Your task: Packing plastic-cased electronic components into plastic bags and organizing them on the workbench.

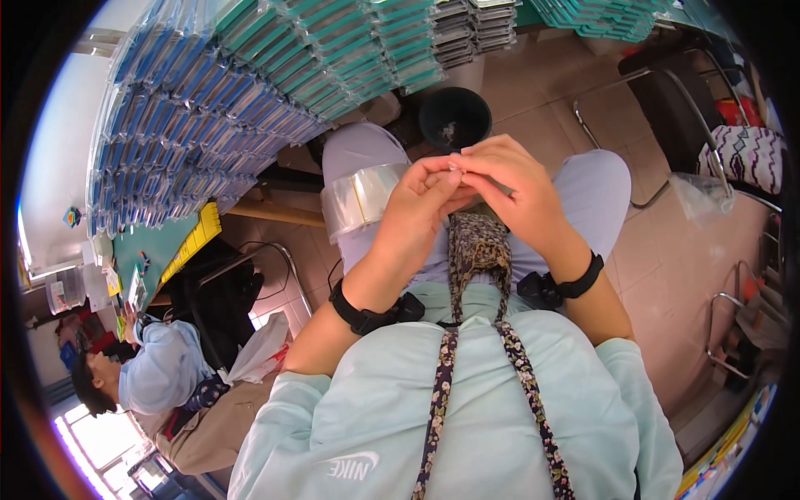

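My left hand (417, 200) and my right hand (521, 187) meet above my lap, fingertips touching. Both are closed in a pinch around a small, clear, whitish piece (455, 165), too small to tell its kind. On my left thigh, beside my left hand, lies a wide roll of clear film (360, 200). Below my hands hangs a dark floral pouch (477, 242) on two patterned straps. Just beyond my fingers on the floor stands a dark bucket (433, 108) with a few pale scraps inside.
Tall stacks of clear-wrapped blue packs (192, 125) and green packs (333, 50) rise at the left and far side. A co-worker (162, 358) sits at a green table (146, 242) to the left. A metal-framed chair (679, 100) stands at the far right.
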Demonstrator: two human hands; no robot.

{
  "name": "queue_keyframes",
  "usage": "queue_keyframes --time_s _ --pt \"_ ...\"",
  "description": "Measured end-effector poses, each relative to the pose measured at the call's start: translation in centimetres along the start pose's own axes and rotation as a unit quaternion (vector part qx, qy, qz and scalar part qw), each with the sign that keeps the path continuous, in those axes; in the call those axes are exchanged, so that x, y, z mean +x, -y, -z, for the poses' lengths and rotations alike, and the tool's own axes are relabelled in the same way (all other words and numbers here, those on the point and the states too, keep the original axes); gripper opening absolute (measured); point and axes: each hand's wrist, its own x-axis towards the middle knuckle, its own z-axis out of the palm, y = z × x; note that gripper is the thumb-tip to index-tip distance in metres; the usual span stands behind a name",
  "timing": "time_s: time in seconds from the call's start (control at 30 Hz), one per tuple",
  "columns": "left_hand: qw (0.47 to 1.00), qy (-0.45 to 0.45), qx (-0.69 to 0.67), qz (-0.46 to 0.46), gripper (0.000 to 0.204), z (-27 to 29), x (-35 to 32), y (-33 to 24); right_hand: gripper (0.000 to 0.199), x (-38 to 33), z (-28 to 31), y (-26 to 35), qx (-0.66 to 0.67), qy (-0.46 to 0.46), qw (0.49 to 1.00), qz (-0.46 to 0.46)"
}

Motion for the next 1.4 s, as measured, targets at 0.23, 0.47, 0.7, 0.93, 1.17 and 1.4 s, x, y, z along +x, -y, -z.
queue_keyframes --time_s 0.23,0.47,0.7,0.93,1.17,1.4 --pt "0.998 -0.029 0.062 -0.011 0.032 0.2 0.1 -0.4 0.017 0.2 1.0 -1.2 -0.006 0.104 0.994 0.023" --pt "0.99 -0.004 0.141 -0.019 0.035 -0.3 0.4 -1.1 0.013 -0.1 1.2 -2.0 0.054 0.071 0.996 0.001" --pt "0.989 0.018 0.149 -0.005 0.037 -0.8 1.1 -1.6 0.01 -0.3 1.2 -1.9 0.028 0.013 0.999 0.018" --pt "0.963 0.003 0.253 -0.093 0.029 -0.8 2.1 -1.8 0.005 -0.9 0.5 -2.4 0.241 -0.051 0.961 -0.129" --pt "0.83 0.084 0.5 -0.233 0.02 -1.4 3.3 -3.8 0.01 -1.0 1.0 -3.5 0.453 -0.046 0.833 -0.315" --pt "0.736 0.127 0.608 -0.27 0.016 -1.6 5.0 -4.3 0.03 -0.8 1.8 -4.2 0.468 -0.035 0.828 -0.308"
